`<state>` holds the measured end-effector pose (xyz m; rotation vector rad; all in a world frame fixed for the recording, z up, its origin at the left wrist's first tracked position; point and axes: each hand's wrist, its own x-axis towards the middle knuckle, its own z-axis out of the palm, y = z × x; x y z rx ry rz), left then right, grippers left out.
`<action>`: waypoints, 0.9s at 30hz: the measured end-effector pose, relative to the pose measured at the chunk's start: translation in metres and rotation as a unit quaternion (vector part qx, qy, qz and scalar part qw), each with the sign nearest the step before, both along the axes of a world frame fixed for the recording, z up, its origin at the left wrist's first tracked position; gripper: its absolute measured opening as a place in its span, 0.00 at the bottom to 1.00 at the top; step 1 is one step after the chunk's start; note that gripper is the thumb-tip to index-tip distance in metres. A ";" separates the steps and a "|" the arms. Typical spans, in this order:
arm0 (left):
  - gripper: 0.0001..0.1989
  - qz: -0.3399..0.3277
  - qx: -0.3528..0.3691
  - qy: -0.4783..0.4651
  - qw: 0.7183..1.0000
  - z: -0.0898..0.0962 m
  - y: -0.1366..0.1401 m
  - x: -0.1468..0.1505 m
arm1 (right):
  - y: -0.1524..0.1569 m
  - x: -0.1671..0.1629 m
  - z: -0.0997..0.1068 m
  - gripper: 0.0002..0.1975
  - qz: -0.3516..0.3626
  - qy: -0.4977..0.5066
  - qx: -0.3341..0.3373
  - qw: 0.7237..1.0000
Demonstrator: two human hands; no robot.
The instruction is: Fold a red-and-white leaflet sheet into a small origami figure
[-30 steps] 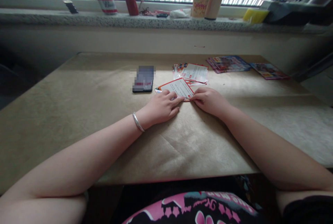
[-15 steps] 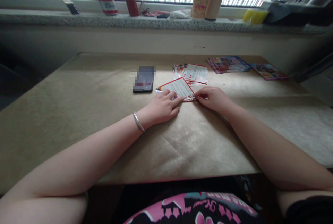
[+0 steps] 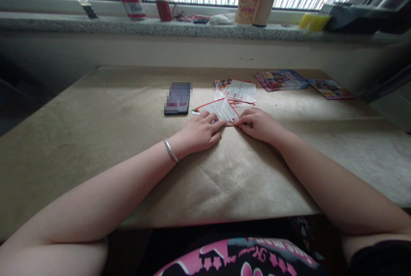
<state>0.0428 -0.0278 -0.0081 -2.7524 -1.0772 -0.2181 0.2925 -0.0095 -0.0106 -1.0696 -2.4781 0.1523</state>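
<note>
A white printed card (image 3: pixel 218 108) with a red border lies on the table in front of me, bent along a crease near its right part. My left hand (image 3: pixel 204 130) rests palm down on the card's left and near edge, fingers stretched out. At the near right corner, my right hand (image 3: pixel 255 123) pinches the card between thumb and fingers. Just beyond it lies a loose pile of similar cards (image 3: pixel 240 90), partly overlapped by the bent one.
A phone (image 3: pixel 177 98) lies left of the cards. Colourful printed leaflets (image 3: pixel 282 80) are stacked at the far right, with another pile (image 3: pixel 330 88) beside them. On the windowsill (image 3: pixel 192 31) stand a red can (image 3: pixel 131 1), a red bottle (image 3: pixel 163 8) and a patterned cup (image 3: pixel 249 0).
My right hand has shifted slightly left and nearer with the card's corner. The card, flatter before, now shows a raised crease. My left hand has stayed in place.
</note>
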 end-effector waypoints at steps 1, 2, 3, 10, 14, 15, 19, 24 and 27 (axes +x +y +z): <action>0.24 0.001 0.000 0.001 1.000 0.000 0.000 0.000 | 0.000 0.001 0.000 0.10 0.000 -0.007 0.006 1.000; 0.24 0.001 0.000 0.002 1.000 0.000 0.000 0.000 | 0.000 0.001 0.001 0.11 0.000 -0.019 0.015 1.000; 0.24 0.000 -0.001 0.003 1.000 0.000 0.000 0.000 | 0.000 0.001 0.001 0.11 -0.001 -0.032 0.025 0.999; 0.24 0.000 0.002 0.006 1.000 0.000 0.000 -0.001 | -0.003 0.001 0.008 0.12 0.022 -0.053 0.056 0.997; 0.24 -0.003 0.006 0.013 1.000 0.000 0.000 -0.001 | 0.002 0.005 0.009 0.12 0.046 -0.049 0.054 0.996; 0.24 -0.003 0.004 0.015 1.000 0.000 0.000 -0.002 | 0.003 0.006 0.009 0.12 0.046 -0.049 0.049 0.997; 0.25 -0.003 -0.006 0.020 1.000 0.001 -0.001 -0.002 | 0.005 0.010 0.011 0.12 0.040 -0.060 0.034 0.997; 0.25 -0.005 -0.010 0.032 0.999 0.004 -0.002 -0.001 | 0.006 0.018 0.014 0.11 0.030 -0.064 0.016 0.997; 0.26 -0.003 -0.014 0.032 0.999 0.004 -0.001 -0.001 | 0.006 0.022 0.016 0.10 0.022 -0.068 0.007 0.997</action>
